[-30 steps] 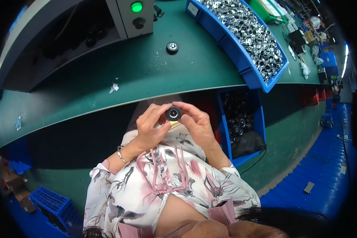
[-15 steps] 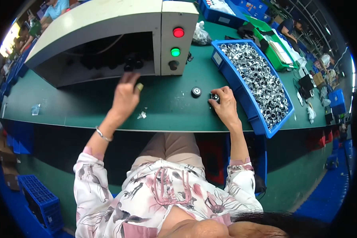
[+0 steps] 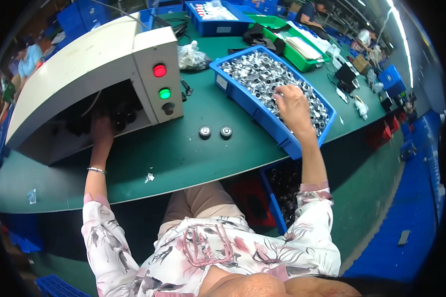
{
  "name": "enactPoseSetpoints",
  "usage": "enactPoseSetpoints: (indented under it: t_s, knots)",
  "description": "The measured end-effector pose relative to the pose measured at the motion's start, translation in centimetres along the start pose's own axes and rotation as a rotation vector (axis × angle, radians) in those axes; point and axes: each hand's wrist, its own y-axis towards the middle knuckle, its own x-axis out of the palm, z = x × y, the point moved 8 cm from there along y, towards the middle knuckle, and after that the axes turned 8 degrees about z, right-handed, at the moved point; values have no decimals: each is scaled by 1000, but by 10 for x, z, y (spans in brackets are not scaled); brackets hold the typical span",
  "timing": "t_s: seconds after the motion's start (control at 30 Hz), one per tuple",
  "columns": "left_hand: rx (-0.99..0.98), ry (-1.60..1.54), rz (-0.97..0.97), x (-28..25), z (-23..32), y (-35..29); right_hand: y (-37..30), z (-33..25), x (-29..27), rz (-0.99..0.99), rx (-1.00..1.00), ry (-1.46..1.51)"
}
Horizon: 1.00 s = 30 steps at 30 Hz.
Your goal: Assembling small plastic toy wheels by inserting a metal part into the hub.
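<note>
My left hand (image 3: pixel 102 129) reaches into the dark opening of a cream-coloured machine (image 3: pixel 156 52), beside several black round pieces (image 3: pixel 124 119). Shadow hides its fingers. Over a long blue bin (image 3: pixel 262 120) filled with small shiny silver ring-like parts (image 3: pixel 255 74), my right hand (image 3: pixel 295 106) has its thumb and fingers drawn together at the pile. Whatever lies between those fingertips is too small to make out. Two small black round pieces with silver centres, a left one (image 3: pixel 204 132) and a right one (image 3: pixel 226 132), sit side by side on the green table.
A red button (image 3: pixel 159 70), a green button (image 3: pixel 164 93) and a dark knob (image 3: pixel 168 108) line the machine's front. Behind stand a clear plastic bag (image 3: pixel 193 57), a green tray (image 3: pixel 302 62) and another blue bin (image 3: pixel 218 27). Under the table's edge sits a blue crate (image 3: pixel 275 203) of dark parts.
My left hand has gone deeper into the machine's opening. My right hand has let go of a black round piece on the table and moved over the bin. The view has shifted right.
</note>
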Motion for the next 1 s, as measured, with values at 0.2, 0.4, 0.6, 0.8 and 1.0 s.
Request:
enactPoseSetpoints:
  t_s: [0.2,0.4,0.6,0.8,1.0]
  knots:
    - [-47,-126,-4,7,-9,0,23,55,45,-234,-6,37]
    - [-123,-279,46,-10,-22,2,30,46,53,-248,45,35]
    - [-188,-343,162,-37,-3,-8,26,59,49,-175,56,132]
    - [-271,-636,148,-124,51,-51,22,62,25,-77,32,102]
    - [-812,-2000,-71,-119,132,-111,17,45,32,-204,0,-14]
